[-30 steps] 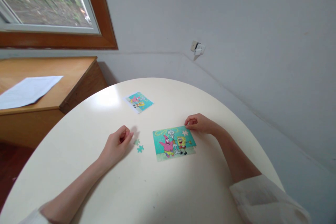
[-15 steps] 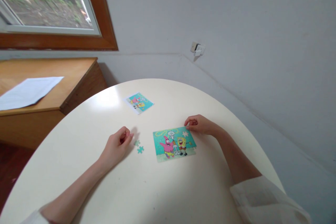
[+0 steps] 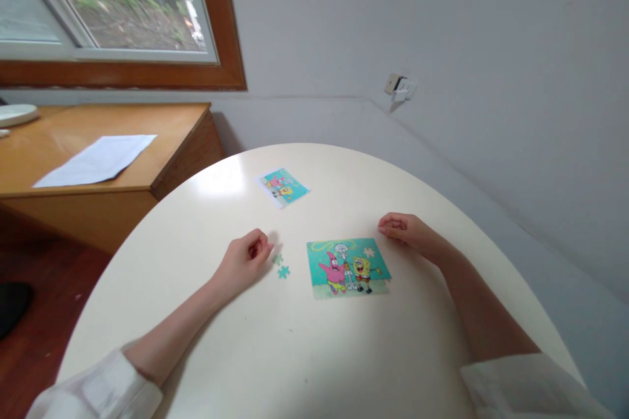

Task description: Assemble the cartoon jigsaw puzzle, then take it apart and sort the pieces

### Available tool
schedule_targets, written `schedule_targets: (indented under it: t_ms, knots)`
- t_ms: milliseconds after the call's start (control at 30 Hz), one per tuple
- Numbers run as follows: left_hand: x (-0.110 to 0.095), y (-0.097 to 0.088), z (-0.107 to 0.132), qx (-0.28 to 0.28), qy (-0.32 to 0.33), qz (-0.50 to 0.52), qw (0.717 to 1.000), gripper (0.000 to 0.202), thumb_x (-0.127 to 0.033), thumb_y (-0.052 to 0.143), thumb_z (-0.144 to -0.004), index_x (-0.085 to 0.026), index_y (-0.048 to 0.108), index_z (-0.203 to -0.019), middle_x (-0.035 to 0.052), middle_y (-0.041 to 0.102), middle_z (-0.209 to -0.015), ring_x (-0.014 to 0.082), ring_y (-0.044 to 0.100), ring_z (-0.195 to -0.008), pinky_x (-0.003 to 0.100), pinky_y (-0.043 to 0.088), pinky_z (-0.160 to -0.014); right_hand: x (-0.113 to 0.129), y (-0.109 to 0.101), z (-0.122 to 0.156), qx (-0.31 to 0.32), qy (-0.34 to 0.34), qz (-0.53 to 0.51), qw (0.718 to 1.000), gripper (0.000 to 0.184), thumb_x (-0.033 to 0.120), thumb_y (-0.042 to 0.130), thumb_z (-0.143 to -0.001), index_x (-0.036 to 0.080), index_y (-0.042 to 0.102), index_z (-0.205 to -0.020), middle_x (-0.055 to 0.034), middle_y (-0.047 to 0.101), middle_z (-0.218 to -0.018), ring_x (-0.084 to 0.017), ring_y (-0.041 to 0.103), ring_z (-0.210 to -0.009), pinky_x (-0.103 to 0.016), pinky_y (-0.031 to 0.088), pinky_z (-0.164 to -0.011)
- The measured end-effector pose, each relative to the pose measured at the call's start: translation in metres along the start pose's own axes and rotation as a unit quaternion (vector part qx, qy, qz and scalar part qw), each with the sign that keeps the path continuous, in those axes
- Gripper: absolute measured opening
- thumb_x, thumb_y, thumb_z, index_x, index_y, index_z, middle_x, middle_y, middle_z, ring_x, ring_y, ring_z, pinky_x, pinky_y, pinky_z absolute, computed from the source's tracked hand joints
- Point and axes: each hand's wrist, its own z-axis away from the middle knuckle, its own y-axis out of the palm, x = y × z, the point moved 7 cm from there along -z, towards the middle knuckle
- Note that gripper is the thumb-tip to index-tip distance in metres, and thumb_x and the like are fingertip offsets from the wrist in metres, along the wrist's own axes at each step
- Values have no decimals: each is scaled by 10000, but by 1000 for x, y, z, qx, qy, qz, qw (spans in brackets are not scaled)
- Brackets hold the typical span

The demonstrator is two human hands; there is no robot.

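Note:
A small cartoon jigsaw puzzle lies flat on the round cream table, with one piece-shaped gap near its upper right. Two loose teal puzzle pieces lie just left of it. My left hand rests on the table beside those pieces, fingers curled in loosely, and nothing shows in them. My right hand rests at the puzzle's upper right corner with its fingers curled; whether they hold anything is hidden.
A small reference picture card lies farther back on the table. A wooden desk with a sheet of paper stands at the left under a window. Grey walls close off the back and right.
The view has swung to the left, so everything sits further right in the picture. Both hands stay where they were relative to the puzzle and the loose pieces.

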Motion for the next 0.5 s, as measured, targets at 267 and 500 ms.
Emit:
schedule_targets:
  t_ms: [267, 500]
  knots:
    - [-21, 13, 10, 162, 139, -104, 971, 278, -243, 590, -724, -223, 592, -1001, 68, 587, -1009, 211, 508, -944, 369, 345, -872, -3, -2, -1, -5, -4, 9, 1000, 425, 555, 636, -599, 164, 549, -741, 54, 445, -525, -63, 350, -454, -213, 220, -425]
    - [-19, 22, 15, 218, 147, -136, 955, 177, -210, 537, -784, -229, 598, -949, 76, 510, -1062, 230, 438, -1013, 405, 298, -886, -4, -3, -1, -14, -9, 15, 1000, 434, 559, 646, -595, 157, 563, -735, 52, 459, -529, -65, 359, -466, -214, 225, -437]
